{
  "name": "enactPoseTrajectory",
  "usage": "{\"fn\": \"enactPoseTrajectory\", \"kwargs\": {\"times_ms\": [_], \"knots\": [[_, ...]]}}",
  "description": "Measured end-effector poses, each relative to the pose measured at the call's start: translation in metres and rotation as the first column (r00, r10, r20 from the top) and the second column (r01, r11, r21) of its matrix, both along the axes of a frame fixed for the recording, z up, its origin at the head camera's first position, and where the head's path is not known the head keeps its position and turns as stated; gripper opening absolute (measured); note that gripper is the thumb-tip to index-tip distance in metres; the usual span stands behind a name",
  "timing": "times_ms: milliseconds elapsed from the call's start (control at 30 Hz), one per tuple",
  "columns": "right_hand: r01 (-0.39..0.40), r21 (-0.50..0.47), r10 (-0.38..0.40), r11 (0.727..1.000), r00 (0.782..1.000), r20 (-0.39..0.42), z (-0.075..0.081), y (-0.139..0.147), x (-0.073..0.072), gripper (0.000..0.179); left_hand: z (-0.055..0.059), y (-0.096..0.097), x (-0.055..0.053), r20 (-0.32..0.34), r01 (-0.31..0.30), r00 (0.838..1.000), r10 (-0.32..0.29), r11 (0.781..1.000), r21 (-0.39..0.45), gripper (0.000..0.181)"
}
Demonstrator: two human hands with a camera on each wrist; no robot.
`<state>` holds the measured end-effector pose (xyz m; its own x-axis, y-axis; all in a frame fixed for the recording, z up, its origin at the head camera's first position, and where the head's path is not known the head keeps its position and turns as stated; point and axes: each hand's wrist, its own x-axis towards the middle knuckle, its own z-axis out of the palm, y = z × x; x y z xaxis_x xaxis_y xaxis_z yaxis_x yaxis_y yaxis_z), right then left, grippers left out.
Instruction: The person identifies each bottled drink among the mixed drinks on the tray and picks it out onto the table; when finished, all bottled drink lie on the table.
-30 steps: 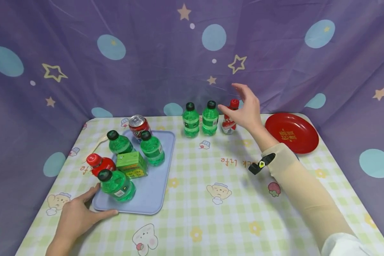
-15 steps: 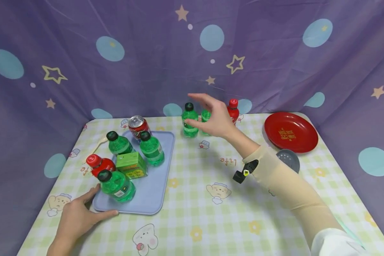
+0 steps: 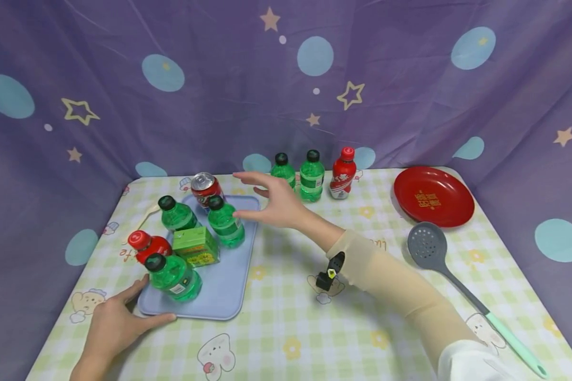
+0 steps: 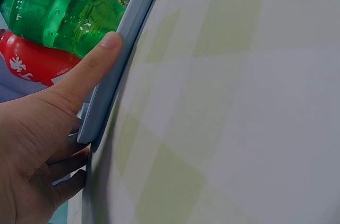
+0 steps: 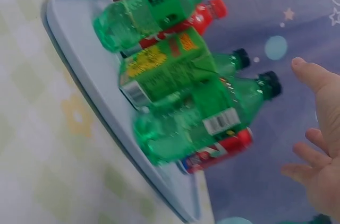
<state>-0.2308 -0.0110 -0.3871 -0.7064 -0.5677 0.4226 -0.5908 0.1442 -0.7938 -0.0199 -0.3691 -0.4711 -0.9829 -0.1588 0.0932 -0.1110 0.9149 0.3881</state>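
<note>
My left hand [image 3: 116, 320] holds the near left corner of a blue-grey tray [image 3: 221, 296]; its thumb lies along the near rim, the other fingers round the side. On the tray stand several green soda bottles with black caps, one nearest [image 3: 176, 283], a red-capped bottle [image 3: 152, 246], a green juice carton [image 3: 197, 247] and a red soda can [image 3: 206, 188]. My right hand [image 3: 278, 201], fingers spread and holding nothing, hovers by the tray's far right corner, thumb near the green soda bottle [image 3: 229, 227] there.
Along the back, partly behind my right hand, are two more green bottles [image 3: 312, 180] and a red bottle [image 3: 343, 174]. A red plate [image 3: 436, 198] and a slotted skimmer [image 3: 427, 246] with a mint handle lie at right. A pale wooden utensil [image 3: 148, 214] lies left of the tray.
My right hand has moved left from beside the red bottle, past the back green bottles, to the tray's far right corner. The skimmer has come into full view. My left hand stays put.
</note>
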Motion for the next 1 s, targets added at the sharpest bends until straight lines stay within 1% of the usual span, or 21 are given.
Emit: {"fn": "enactPoseTrajectory", "kwargs": {"times_ms": [133,500,733,1000], "knots": [[-0.034,0.012,0.033,0.999,0.999,0.039,-0.009,-0.012,0.004,0.077,0.0,0.0,0.0,0.001,-0.001,1.0,0.001,1.0,-0.001,0.12],[-0.025,0.108,0.022,0.994,0.999,0.027,-0.034,-0.033,0.007,0.083,0.0,0.0,0.0,-0.003,0.0,1.0,0.0,1.0,-0.006,0.12],[-0.015,0.133,0.014,0.991,1.0,0.012,-0.045,-0.041,0.008,0.082,-0.001,0.0,0.001,-0.016,-0.002,1.0,0.002,1.0,-0.002,0.12],[-0.012,0.131,0.013,0.991,1.0,-0.001,-0.051,-0.046,0.009,0.082,-0.001,0.0,0.001,-0.02,-0.001,1.0,0.001,1.0,-0.001,0.121]]}}
